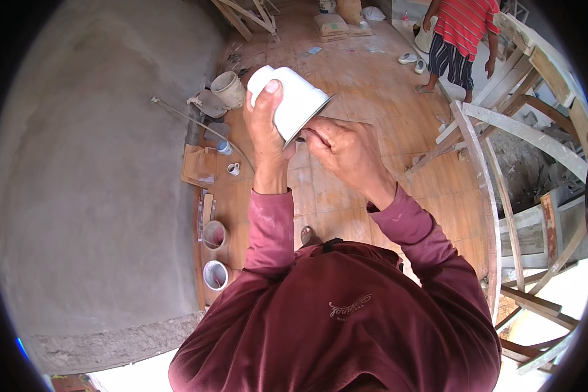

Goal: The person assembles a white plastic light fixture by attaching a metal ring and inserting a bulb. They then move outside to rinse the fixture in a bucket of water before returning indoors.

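A white, stepped cylindrical housing with a thin dark rim (296,101) is held up in front of me, tilted so its rimmed end points down and to the right. My left hand (265,121) is wrapped round its left side, the thumb lying over the white wall. Close against the rimmed end, my right hand (346,147) is closed with fingers curled and the thumb pressed in. Whatever those fingers pinch is hidden by the hand and the rim. The inside of the housing faces away from view.
Along the grey plastered wall (111,163) on the left stand buckets (227,90), a white cup (233,169), paint pots (215,275) and a long pole (196,123). Wooden frames (480,196) crowd the right. Another person in a red striped shirt (465,29) stands far right; sacks (331,25) lie at the back.
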`<action>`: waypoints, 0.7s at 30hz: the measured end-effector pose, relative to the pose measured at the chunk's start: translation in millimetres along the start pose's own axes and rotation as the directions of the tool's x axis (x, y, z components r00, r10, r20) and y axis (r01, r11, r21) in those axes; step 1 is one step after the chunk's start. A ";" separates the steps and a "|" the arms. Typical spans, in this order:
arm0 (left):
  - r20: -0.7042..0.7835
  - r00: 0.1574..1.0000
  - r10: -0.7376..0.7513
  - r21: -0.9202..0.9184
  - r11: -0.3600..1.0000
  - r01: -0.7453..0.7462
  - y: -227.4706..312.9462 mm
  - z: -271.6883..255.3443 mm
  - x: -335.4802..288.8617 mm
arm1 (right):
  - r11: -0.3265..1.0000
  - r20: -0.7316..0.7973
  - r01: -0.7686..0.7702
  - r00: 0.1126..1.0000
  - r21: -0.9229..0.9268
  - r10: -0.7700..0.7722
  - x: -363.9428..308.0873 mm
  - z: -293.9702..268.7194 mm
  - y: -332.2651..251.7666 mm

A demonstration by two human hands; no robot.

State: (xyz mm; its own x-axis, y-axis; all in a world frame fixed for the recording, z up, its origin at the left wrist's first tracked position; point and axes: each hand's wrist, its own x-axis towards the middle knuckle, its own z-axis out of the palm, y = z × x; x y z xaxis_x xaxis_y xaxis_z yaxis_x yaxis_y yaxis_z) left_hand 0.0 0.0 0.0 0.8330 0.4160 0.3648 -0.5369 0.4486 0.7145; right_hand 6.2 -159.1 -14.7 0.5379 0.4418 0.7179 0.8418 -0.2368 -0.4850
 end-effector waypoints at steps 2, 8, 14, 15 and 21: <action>-0.039 0.999 0.032 0.085 0.996 -0.029 4.5 1.9 -1.0 | 0.945 -0.031 0.138 0.988 -0.298 -0.154 2.4 -1.4 4.8; -0.017 0.999 0.044 0.105 0.994 -0.042 17.1 -0.9 0.7 | 0.545 0.129 -0.367 0.896 0.754 0.425 -5.6 35.8 -32.3; -0.052 0.991 0.121 0.210 0.972 -0.107 22.5 1.0 8.3 | 1.000 -0.186 -0.003 0.982 0.023 0.007 5.6 35.6 -10.2; -0.081 0.987 0.139 0.239 0.964 -0.116 20.0 -3.0 8.7 | 0.991 -0.205 0.073 0.974 -0.116 -0.096 10.6 31.4 -1.0; -0.117 0.988 0.098 0.260 0.964 -0.064 20.7 4.4 11.6 | 0.942 -0.338 0.079 0.921 -0.326 -0.194 27.8 25.4 13.3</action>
State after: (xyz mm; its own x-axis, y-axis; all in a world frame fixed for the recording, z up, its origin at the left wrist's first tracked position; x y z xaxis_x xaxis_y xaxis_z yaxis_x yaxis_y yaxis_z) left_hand -0.9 10.6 21.7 0.7551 0.5477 0.3603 -0.5364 0.2001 0.8199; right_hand 31.2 -128.0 -13.9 0.3466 0.1603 0.9242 0.8500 -0.4704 -0.2372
